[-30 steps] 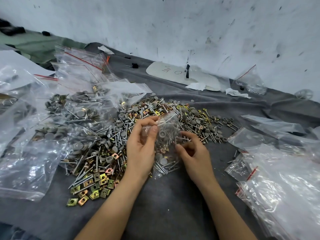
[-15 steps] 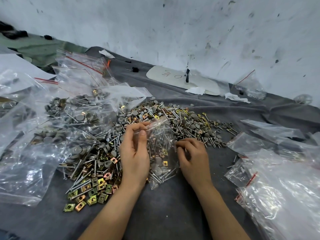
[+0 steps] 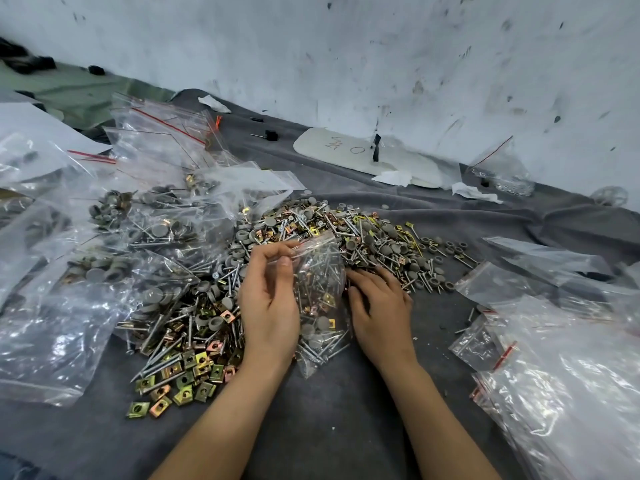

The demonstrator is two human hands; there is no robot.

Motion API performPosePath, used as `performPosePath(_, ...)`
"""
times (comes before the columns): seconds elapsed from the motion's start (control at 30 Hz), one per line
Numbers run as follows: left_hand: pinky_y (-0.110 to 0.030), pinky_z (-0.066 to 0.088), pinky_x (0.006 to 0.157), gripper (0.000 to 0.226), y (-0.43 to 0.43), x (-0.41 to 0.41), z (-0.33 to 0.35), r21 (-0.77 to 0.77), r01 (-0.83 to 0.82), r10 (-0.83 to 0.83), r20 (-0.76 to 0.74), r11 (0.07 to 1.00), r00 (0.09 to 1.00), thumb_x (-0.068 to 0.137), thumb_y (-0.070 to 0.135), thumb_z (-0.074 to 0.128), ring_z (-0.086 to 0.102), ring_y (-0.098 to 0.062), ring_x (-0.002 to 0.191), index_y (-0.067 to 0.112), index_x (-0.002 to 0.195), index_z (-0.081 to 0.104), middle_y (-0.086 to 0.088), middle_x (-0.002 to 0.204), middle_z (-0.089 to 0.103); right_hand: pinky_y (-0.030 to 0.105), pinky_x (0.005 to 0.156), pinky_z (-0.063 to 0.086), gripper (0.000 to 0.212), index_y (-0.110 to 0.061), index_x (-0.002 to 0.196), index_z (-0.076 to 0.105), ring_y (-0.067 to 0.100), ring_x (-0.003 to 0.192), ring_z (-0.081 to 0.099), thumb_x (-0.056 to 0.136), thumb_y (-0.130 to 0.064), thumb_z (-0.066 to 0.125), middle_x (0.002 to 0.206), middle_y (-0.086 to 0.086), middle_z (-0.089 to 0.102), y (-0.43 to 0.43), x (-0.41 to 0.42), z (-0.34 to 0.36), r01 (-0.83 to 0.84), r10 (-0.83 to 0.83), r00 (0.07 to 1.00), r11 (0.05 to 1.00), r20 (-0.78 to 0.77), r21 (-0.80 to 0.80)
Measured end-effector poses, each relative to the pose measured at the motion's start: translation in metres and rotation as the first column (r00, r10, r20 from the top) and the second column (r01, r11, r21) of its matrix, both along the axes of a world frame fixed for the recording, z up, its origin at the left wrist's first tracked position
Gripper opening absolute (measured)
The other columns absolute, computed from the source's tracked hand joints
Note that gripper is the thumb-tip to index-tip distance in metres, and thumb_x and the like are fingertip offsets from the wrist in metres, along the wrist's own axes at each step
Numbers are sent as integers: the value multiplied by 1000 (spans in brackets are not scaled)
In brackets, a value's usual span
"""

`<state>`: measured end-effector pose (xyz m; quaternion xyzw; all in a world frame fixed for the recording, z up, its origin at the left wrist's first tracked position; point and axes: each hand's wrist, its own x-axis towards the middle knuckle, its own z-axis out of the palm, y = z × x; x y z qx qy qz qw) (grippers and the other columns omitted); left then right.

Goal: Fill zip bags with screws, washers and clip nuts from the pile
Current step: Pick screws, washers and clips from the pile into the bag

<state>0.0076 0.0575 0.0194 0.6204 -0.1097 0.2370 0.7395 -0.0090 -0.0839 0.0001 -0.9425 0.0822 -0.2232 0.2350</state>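
Scanning from the left, we meet a heap of filled zip bags (image 3: pixel 52 323) lying on the grey cloth (image 3: pixel 329 427). Beside them spreads the pile (image 3: pixel 374 237) of screws, grey washers and clip nuts, with a cluster of yellowish clip nuts (image 3: pixel 180 386) at its near edge. Our left hand (image 3: pixel 270 306) rises over the pile, thumb and fingers pinching the top edge of a clear zip bag (image 3: pixel 322 299). The bag stands between the two hands with its bottom on the cloth, and it holds screws, washers and a few clip nuts. Our right hand (image 3: pixel 381 306) lies palm down just beside the bag, fingers reaching to the pile's edge; we cannot tell whether they grip anything. Farther right lie flat clear bags (image 3: pixel 561 393) with red strips. At the back, near the wall (image 3: pixel 381 64), a white board (image 3: pixel 363 154) rests on the cloth.
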Motion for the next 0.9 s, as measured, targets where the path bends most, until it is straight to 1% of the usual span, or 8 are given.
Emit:
performPosePath(0.1,-35,51,86,29,-1,-3,-1,14,-15,15,-26,1000,1000,98,2,47,58,6,88,29,91,55,29,92,63,40,109,23,27,-24,118,65,14,134,32,94,-24,54,126,-10,60,-2,-3,-2,7,-8,999,999,36,33)
performPosePath(0.23,-39,51,84,27,2,-2,0,21,-37,37,-28,999,999,98,4,48,57,2,86,29,91,56,27,90,62,37,109,14,26,-26,118,64,12,138,24,94,-30,53,135,-12,51,1,-1,-3,-29,29,1000,999,-3,-21)
performPosePath(0.37,-34,51,84,21,2,0,1,16,-32,32,-8,999,999,97,11,48,59,1,90,30,92,56,25,93,63,32,108,7,32,-29,126,59,10,141,15,99,-34,42,141,-16,45,2,2,-2,-37,34,998,997,-53,-60)
performPosePath(0.47,-40,51,89,18,2,0,0,-3,-21,21,-14,1000,1000,95,13,47,59,0,93,28,92,56,24,93,63,31,108,8,32,-27,127,59,8,141,16,99,-30,43,140,-15,47,5,-1,-2,-30,30,999,999,-18,-22)
performPosePath(0.57,-44,51,88,17,2,-1,-1,-3,-15,15,-24,1000,1000,95,14,48,59,-2,91,28,92,57,23,91,63,36,112,15,30,-21,123,63,11,139,25,97,-25,50,135,-12,53,3,-5,1,-22,19,998,999,57,42)
performPosePath(0.67,-34,51,83,25,0,-2,0,31,-10,11,-34,999,999,98,7,48,58,0,87,30,92,56,25,91,63,44,108,32,23,-10,113,69,18,127,44,92,-13,58,122,-3,63,3,-9,7,-61,27,975,987,222,149)
performPosePath(0.8,-23,49,75,25,2,-1,-1,60,-17,17,-8,998,1000,96,4,52,56,4,80,29,93,55,27,89,61,23,89,48,12,-9,94,71,7,96,60,84,-5,67,98,-1,68,6,-16,14,-39,-85,897,963,435,268)
performPosePath(0.9,-13,45,65,26,2,0,-1,53,18,-17,-27,998,1000,94,1,55,56,4,75,27,92,55,20,88,63,25,72,51,17,-17,85,64,8,78,60,80,-2,70,84,-2,65,3,-18,14,-5,-167,839,950,518,313)
